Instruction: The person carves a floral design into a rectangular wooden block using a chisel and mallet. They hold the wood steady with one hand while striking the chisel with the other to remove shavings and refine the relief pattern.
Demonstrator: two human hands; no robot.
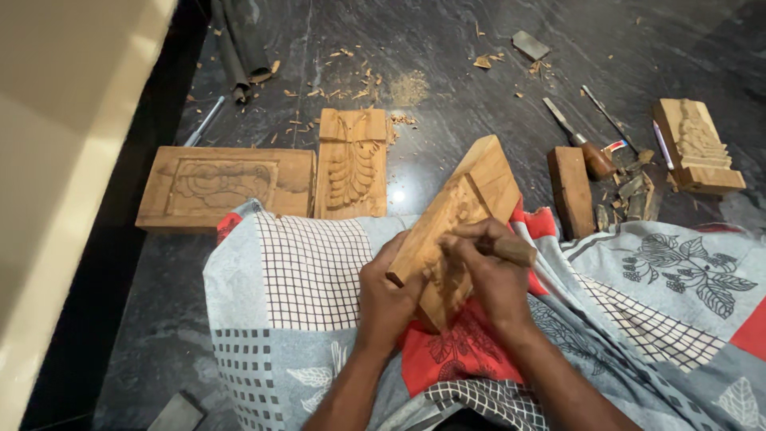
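i see the block (459,215) on the lap, tilted toward 1 o'clock. left hand (388,297) fingers clamped on its lower edge, right hand (488,275) closed on a tool (511,250) (tip hidden). stiff, weighty wood i'd say; grip plain edges, carving chips.

Lighting: moderate indoor light from above. Glare: a small bright spot on the polished dark stone floor (447,72), just below the leaf-carved panel (351,164), with faint sheen streaks toward the far edge. Shadows: soft, short, beside the wooden blocks. Left edge: pale wall (56,160), overexposed and blurred. Distortion: wide-angle bending at the corners. Focus: centre sharp; the hands slightly soft; wood chips at the far edge less distinct.
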